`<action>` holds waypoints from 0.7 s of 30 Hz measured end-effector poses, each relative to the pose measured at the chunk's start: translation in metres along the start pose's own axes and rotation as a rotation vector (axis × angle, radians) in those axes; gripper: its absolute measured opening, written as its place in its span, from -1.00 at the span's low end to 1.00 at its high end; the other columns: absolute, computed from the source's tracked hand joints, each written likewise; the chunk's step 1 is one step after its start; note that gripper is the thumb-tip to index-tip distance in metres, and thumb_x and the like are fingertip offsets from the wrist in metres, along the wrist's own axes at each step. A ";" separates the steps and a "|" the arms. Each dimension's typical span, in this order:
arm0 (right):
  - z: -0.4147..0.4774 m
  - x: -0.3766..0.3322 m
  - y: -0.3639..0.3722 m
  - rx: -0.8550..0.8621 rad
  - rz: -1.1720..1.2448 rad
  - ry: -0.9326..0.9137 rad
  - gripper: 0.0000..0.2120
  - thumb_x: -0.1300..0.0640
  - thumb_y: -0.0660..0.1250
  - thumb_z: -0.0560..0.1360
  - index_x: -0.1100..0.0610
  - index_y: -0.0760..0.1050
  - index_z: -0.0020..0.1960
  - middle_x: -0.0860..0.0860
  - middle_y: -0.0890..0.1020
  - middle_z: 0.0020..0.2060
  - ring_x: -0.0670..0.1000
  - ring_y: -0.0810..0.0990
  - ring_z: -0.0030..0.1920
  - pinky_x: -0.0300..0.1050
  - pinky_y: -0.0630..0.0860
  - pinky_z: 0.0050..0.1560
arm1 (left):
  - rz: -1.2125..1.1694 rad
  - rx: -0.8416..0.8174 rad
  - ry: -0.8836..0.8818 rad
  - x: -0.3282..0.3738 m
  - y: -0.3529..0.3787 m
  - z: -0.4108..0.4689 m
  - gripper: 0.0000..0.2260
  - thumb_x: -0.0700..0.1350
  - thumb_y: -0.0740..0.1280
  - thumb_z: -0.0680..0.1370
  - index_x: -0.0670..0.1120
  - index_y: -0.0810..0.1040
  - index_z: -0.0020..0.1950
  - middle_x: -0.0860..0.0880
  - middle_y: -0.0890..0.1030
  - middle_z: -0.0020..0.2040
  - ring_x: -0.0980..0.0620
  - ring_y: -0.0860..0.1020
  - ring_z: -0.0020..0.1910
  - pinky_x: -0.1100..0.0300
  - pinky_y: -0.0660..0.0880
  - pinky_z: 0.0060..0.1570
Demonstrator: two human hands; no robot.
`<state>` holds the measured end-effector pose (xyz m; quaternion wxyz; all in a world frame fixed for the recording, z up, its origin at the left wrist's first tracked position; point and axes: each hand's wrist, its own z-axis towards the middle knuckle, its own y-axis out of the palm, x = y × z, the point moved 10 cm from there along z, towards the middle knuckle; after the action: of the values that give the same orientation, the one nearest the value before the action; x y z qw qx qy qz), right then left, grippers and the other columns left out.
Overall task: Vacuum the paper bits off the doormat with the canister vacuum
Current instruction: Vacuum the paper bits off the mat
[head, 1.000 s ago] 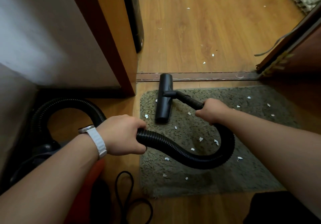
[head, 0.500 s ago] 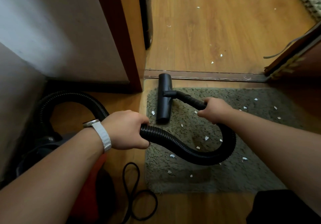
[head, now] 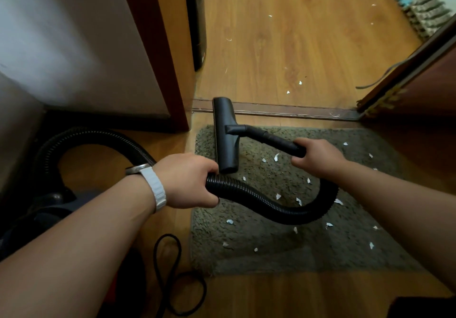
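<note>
A grey-green shaggy doormat (head: 283,251) lies on the wood floor, strewn with several white paper bits (head: 298,200). The black floor nozzle (head: 225,135) stands at the mat's far left edge, its far end reaching over the door threshold. My right hand (head: 317,157) grips the black wand just behind the nozzle. My left hand (head: 187,180), with a white watch strap on the wrist, grips the ribbed black hose (head: 271,206), which loops across the mat. The dark canister (head: 49,206) sits at the left in shadow.
A metal threshold strip (head: 283,113) crosses just beyond the mat. A door frame (head: 160,53) and white wall stand at left, a dark door (head: 419,78) at right. More paper bits (head: 293,87) lie on the far floor. A black cord (head: 172,280) coils near the mat's near left corner.
The view has shifted a little. The nozzle has stayed at the mat's far left edge, and both hands keep their grips on hose and wand.
</note>
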<state>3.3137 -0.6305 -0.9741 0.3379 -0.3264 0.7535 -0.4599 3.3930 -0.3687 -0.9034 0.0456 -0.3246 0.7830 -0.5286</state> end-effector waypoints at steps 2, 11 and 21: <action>-0.001 0.000 -0.006 0.009 -0.018 -0.031 -0.79 -0.03 0.39 0.48 -0.10 0.50 0.10 -0.08 0.58 -0.25 -0.05 0.56 -0.29 -0.19 0.36 -0.40 | 0.002 0.002 -0.001 0.003 -0.001 0.000 -0.78 0.19 0.40 0.36 0.10 0.48 -0.16 0.07 0.54 -0.30 0.13 0.52 -0.28 0.18 0.47 -0.32; 0.018 -0.026 -0.015 0.055 -0.155 -0.174 -0.71 -0.06 0.40 0.45 -0.01 0.55 0.14 -0.04 0.54 -0.27 0.09 0.51 -0.22 -0.12 0.42 -0.27 | -0.030 0.009 -0.029 0.003 -0.002 -0.014 -0.79 0.20 0.41 0.38 0.13 0.49 -0.15 0.08 0.56 -0.27 0.15 0.53 -0.28 0.15 0.52 -0.29; 0.031 -0.017 -0.010 0.015 -0.119 -0.043 -0.78 -0.09 0.39 0.48 0.01 0.50 0.03 -0.03 0.55 -0.26 -0.02 0.54 -0.27 -0.17 0.42 -0.37 | -0.036 -0.023 -0.080 -0.001 0.003 -0.038 -0.72 0.24 0.42 0.38 0.09 0.51 -0.11 0.08 0.57 -0.27 0.15 0.53 -0.28 0.18 0.48 -0.29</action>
<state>3.3496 -0.6353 -0.9720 0.3283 -0.3779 0.7218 -0.4780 3.3768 -0.3369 -0.8901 0.0634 -0.3600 0.7807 -0.5069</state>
